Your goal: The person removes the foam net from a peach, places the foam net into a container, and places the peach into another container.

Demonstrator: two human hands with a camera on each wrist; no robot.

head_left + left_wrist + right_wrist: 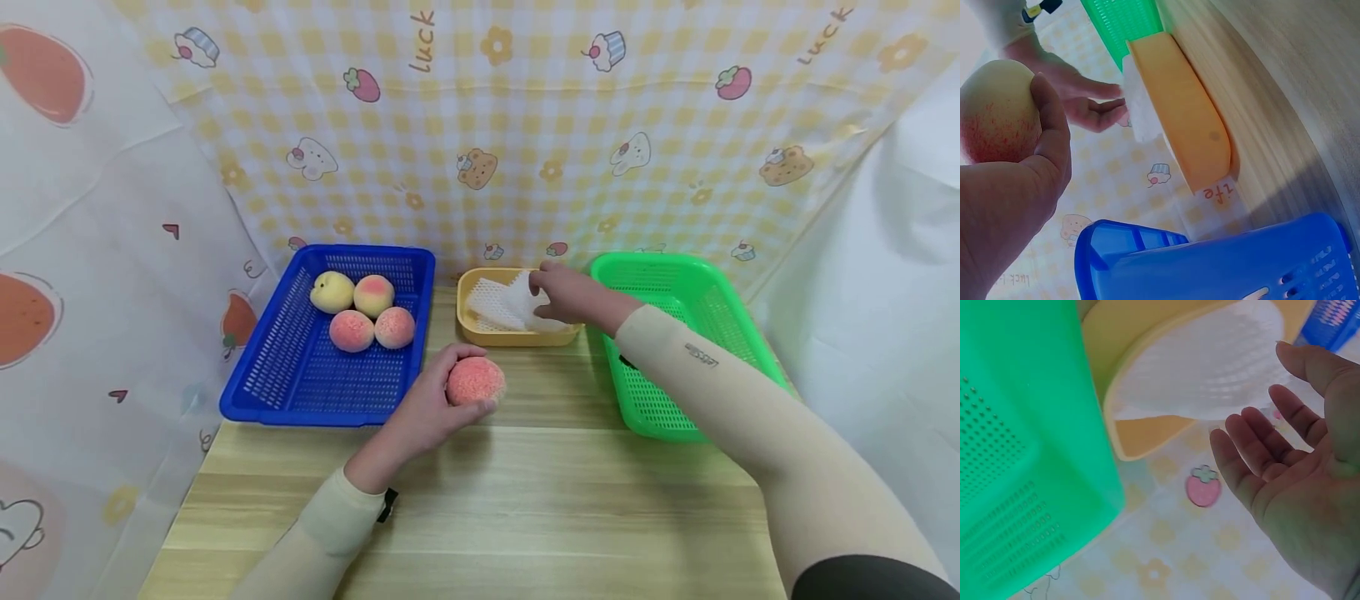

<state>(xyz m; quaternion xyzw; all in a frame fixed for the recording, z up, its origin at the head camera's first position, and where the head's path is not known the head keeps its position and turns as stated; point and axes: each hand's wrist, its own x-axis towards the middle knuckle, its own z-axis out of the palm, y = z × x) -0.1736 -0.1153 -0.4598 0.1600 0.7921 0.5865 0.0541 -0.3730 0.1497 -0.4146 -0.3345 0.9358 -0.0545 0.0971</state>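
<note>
A pink, fuzzy peach (477,382) is gripped in my left hand (429,410), held over the wooden table in front of the yellow tub. In the left wrist view this peach (999,112) shows a pale top and red speckles lower down. White foam net sleeves (498,302) lie heaped in the yellow tub (517,338). My right hand (564,293) is over the right part of that tub, just by the sleeves. From the right wrist view, the right hand (1300,447) has its fingers loosely bent and apart, with nothing between them and the white netting (1210,362) close beyond.
At left a blue basket (315,417) contains several peaches (352,331). A green basket (652,429) stands at right, partly under the right forearm. Behind them hangs a yellow checked cloth (420,167), and the wooden table (540,508) stretches toward me.
</note>
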